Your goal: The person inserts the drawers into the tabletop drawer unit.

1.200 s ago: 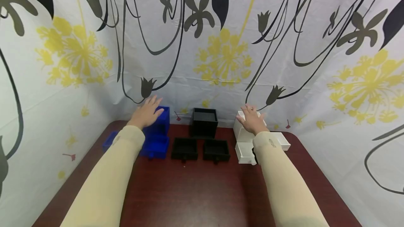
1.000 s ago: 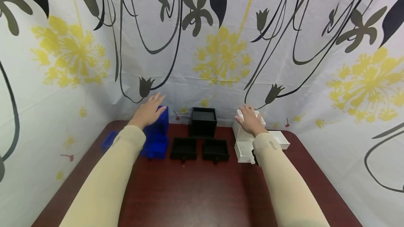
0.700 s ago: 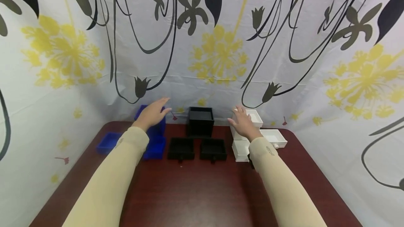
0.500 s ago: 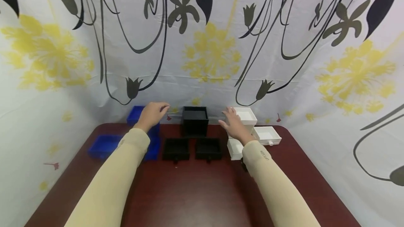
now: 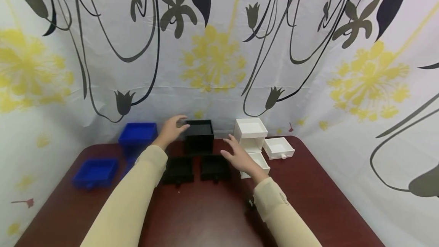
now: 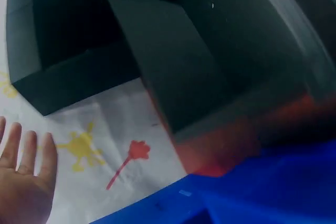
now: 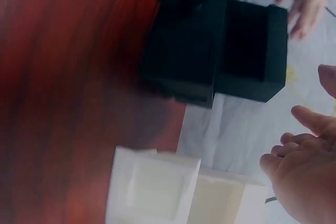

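My left hand (image 5: pixel 170 132), fingers spread and slightly bent, hovers at the left edge of a black box (image 5: pixel 199 139) with a recessed top. Its fingers also appear in the left wrist view (image 6: pixel 27 179), below that box. My right hand (image 5: pixel 239 158) holds nothing and reaches, fingers loosely apart, between the right black drawer (image 5: pixel 215 178) and a white box (image 5: pixel 251 129). Beside it the left black drawer (image 5: pixel 178 180) lies on the table. A pulled-out white drawer (image 5: pixel 265 167) is partly hidden behind my right hand.
On the left stand a blue box (image 5: pixel 138 134) and a separate blue drawer (image 5: pixel 90 184); another blue drawer (image 5: pixel 127 167) is half covered by my left sleeve. A second white drawer (image 5: pixel 282 153) lies at the right. A patterned cloth (image 5: pixel 219 104) hangs behind the dark red table (image 5: pixel 202 216).
My left hand has moved right from over the blue box to the black one. My right hand has come off the white box, leftward and nearer. The head view has turned right.
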The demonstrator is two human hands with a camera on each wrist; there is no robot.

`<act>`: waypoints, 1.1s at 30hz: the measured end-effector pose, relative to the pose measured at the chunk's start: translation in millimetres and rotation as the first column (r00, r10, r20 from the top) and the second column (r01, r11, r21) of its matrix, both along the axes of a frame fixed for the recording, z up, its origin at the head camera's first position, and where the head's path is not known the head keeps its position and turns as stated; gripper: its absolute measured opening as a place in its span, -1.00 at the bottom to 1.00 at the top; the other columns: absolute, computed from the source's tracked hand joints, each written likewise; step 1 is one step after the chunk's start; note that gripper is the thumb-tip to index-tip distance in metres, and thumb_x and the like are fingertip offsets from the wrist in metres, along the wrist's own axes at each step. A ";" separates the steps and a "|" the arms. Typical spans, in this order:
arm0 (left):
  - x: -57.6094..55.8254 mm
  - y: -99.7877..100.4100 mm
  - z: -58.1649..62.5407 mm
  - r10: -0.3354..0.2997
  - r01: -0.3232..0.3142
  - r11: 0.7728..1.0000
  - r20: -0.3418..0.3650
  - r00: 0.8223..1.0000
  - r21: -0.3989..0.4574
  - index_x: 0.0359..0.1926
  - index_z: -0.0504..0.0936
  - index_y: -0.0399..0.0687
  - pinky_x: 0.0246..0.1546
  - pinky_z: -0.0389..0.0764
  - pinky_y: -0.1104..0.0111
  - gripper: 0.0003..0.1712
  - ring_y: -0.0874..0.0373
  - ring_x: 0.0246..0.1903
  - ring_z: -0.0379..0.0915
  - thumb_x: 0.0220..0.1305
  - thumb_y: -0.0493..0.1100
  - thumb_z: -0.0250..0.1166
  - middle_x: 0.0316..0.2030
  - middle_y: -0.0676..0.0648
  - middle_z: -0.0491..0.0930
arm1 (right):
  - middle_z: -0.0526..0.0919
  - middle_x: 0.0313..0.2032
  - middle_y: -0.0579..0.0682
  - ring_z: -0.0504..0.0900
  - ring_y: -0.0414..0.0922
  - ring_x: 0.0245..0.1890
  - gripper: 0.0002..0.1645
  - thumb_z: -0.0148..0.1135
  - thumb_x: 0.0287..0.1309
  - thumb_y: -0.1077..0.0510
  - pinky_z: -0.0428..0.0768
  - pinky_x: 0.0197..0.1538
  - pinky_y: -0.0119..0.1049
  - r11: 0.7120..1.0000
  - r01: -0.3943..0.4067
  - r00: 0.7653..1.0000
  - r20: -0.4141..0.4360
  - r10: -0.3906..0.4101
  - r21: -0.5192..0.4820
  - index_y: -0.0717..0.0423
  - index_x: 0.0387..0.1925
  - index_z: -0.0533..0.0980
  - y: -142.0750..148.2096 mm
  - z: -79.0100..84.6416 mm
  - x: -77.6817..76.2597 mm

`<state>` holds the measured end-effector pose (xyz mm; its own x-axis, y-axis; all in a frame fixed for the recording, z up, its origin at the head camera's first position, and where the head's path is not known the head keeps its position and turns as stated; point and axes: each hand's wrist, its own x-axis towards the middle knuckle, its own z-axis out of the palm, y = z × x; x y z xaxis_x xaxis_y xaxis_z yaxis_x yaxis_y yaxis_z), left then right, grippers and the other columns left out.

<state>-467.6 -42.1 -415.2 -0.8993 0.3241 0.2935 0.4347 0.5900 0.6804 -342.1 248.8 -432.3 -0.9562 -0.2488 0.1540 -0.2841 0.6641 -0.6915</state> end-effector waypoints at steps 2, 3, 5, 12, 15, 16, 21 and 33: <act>-2.7 3.5 -6.6 -0.019 0.020 1.000 0.046 0.999 -0.014 0.45 0.38 -0.16 0.34 0.32 -0.09 -0.37 -0.22 0.36 0.30 0.50 -0.01 0.24 0.41 -0.26 0.35 | -0.08 0.59 0.22 0.00 0.20 0.55 -0.30 0.10 0.52 0.03 0.10 0.48 0.21 0.999 -0.004 1.000 0.014 0.005 -0.032 0.23 0.52 0.19 0.2 -3.2 5.1; -3.6 5.0 -9.3 -0.029 0.030 0.999 0.072 0.997 -0.025 0.48 0.34 -0.15 0.37 0.27 -0.12 -0.35 -0.23 0.39 0.24 0.51 0.01 0.22 0.44 -0.26 0.30 | -0.07 0.59 0.21 0.01 0.20 0.55 -0.29 0.10 0.52 0.03 0.10 0.48 0.22 0.999 -0.005 1.000 0.014 0.005 -0.044 0.23 0.52 0.20 0.7 -4.6 7.1; -4.2 2.6 -12.7 -0.052 0.057 0.997 0.108 0.993 -0.045 0.53 0.25 -0.14 0.39 0.21 -0.16 -0.32 -0.27 0.43 0.16 0.55 0.01 0.15 0.50 -0.26 0.19 | -0.06 0.59 0.20 0.01 0.18 0.55 -0.29 0.10 0.52 0.02 0.10 0.48 0.21 0.998 -0.012 1.000 0.017 0.013 -0.055 0.23 0.52 0.19 -1.7 -5.0 9.8; -8.6 -1.7 -21.4 -0.128 0.141 0.988 0.187 0.974 -0.059 0.64 -0.04 0.02 0.47 -0.03 -0.16 -0.16 -0.20 0.54 -0.13 0.57 0.26 -0.04 0.62 -0.08 -0.17 | -0.08 0.60 0.15 -0.07 0.10 0.58 -0.23 0.07 0.53 0.00 0.04 0.51 0.16 0.994 -0.032 0.997 0.062 0.039 -0.101 0.24 0.56 0.10 -1.7 -5.3 15.7; -11.4 -2.2 -22.7 -0.126 0.142 0.988 0.207 0.970 -0.066 0.65 -0.08 0.09 0.46 -0.04 -0.20 -0.07 -0.20 0.55 -0.17 0.50 0.38 -0.01 0.62 -0.02 -0.21 | -0.09 0.61 0.11 -0.10 0.07 0.58 -0.21 0.05 0.54 -0.05 0.02 0.51 0.16 0.990 -0.037 0.994 0.098 0.051 -0.135 0.19 0.58 0.07 0.4 -6.8 16.4; -12.5 -2.6 -23.7 -0.123 0.141 0.987 0.207 0.971 -0.074 0.65 -0.09 0.10 0.46 -0.04 -0.21 -0.06 -0.21 0.55 -0.16 0.48 0.40 0.00 0.62 -0.01 -0.20 | -0.08 0.61 0.09 -0.10 0.05 0.58 -0.21 0.05 0.54 -0.06 0.01 0.52 0.15 0.988 -0.037 0.992 0.113 0.054 -0.147 0.17 0.58 0.07 1.0 -7.4 16.6; -17.1 -4.2 -31.8 -0.113 0.128 0.989 0.169 0.979 -0.079 0.64 -0.03 0.15 0.48 -0.05 -0.15 -0.07 -0.14 0.56 -0.15 0.46 0.42 0.00 0.62 0.04 -0.16 | 0.05 0.58 0.10 0.02 0.05 0.56 -0.25 0.05 0.54 -0.03 0.08 0.51 0.11 0.985 -0.023 0.990 0.134 0.046 -0.172 0.16 0.57 0.11 0.9 -7.9 24.4; -19.4 -0.5 -37.5 -0.060 0.069 0.993 0.090 0.994 -0.098 0.62 0.04 0.17 0.49 0.03 -0.03 -0.11 -0.04 0.55 -0.09 0.46 0.41 0.01 0.60 0.09 -0.07 | 0.68 -0.10 0.36 0.76 0.00 -0.21 -0.56 -0.07 0.52 0.28 0.71 -0.07 -0.20 0.794 0.248 0.882 0.468 0.052 -0.554 0.64 0.18 0.36 -13.0 -20.1 53.4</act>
